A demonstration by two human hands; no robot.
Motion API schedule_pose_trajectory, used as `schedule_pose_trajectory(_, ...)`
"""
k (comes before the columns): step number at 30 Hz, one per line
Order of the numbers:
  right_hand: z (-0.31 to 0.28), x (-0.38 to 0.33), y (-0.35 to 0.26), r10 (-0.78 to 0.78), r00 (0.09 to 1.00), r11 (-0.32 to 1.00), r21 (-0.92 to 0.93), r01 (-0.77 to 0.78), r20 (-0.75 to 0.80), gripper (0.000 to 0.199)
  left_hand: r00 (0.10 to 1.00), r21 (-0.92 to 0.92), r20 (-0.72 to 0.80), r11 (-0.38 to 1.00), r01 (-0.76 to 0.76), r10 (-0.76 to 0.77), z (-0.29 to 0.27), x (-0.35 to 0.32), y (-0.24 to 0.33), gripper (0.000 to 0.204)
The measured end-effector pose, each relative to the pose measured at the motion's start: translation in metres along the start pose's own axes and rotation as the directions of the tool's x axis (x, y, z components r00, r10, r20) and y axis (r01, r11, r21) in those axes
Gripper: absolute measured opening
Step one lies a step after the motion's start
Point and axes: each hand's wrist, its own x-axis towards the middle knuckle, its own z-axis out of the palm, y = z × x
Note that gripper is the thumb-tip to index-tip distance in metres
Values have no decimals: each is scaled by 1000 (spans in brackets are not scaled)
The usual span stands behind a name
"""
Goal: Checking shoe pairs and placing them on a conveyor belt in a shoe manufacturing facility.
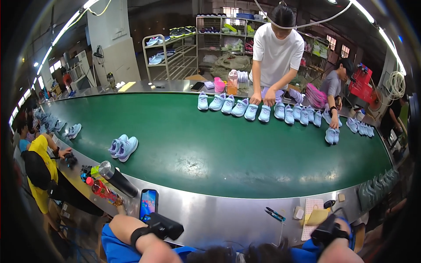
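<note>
Both forearms come in at the bottom edge, each with a black strap and a boxy black device at the wrist. The left hand [163,226] lies behind its device near the steel edge, and the right hand [330,232] is likewise covered, so I cannot tell whether either set of fingers is open or curled.

Just beyond the left hand, a smartphone [148,204] with a lit, glossy screen lies flat on the brushed-metal counter [219,215]. Left of it a dark cylindrical flask [116,178] lies on its side beside a clear plastic bottle [103,190] of red drink. Near the right hand sit a yellow cloth [316,216] on a white perforated pad, and blue-handled pliers [275,214] further left.

Beyond the counter a wide, matte green conveyor belt [228,153] curves across. On its left a pair of pale blue shoes [123,147] stands alone. Along the far edge runs a row of similar shoes [263,111], where a person in a white shirt [276,52] touches them with both hands. Wire racks [171,57] stand far behind.
</note>
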Motion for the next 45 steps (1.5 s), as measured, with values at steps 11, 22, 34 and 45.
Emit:
schedule_pose_trajectory(11, 40, -206, 91, 946, -115, -27, -281, -959, 302, 40, -52, 558, 142, 37, 829, -988, -1, -270, 32, 34)
schedule_pose_trajectory(22, 73, -563, 279, 737, -676, -663, -191, -724, 3, 51, -825, -431, 77, -765, 478, -559, -7, -440, 55, 21)
schedule_pose_trajectory(34, 139, -697, 376, 752, -605, -631, -22, -775, -260, 54, -890, -535, -290, -712, 456, -352, 9, -451, 67, 13)
schedule_pose_trajectory(45, -58, -454, 216, 848, -321, 142, -763, -631, 422, 40, -325, -45, -884, -629, 776, -336, -57, -449, 28, 37)
